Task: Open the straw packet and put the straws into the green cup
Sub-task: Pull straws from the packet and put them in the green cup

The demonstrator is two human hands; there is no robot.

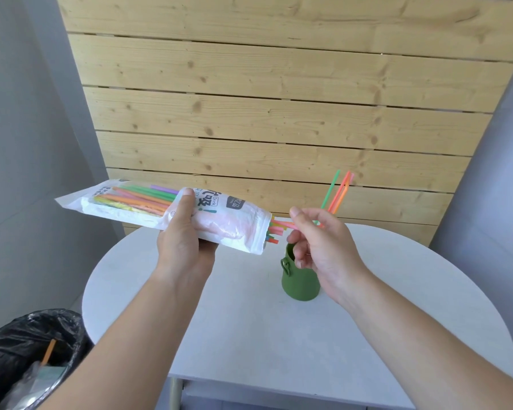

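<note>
Bin: a black-lined waste bin sits low and nearer than the left hand, well off to its left, with an orange straw lying inside among crumpled wrapping.
Table: a round white table spreads beneath both forearms.
Left hand: the left hand is closed around the straw packet, thumb pressed on its printed face and fingers under it, holding it nearly level above the table's far edge.
Packet: its sealed end reaches out to the left of that hand; its opened mouth points right, toward the other hand.
Packet straws: coloured straws show through the clear window to the left of the thumb, and a cluster of straw tips pokes out of the open mouth.
Right hand: the right hand has its thumb and fingers drawn together at the straw tips just past the packet mouth; whether the pinch has actually closed on one cannot be told.
Cup: the green cup stands on the table directly below the right hand, its rim partly hidden by the curled fingers.
Cup straws: 3 or so upright straws, green, orange and pink, rise behind the right hand, leaning right.
Backdrop: a pale wooden plank wall stands beyond both hands.
</note>
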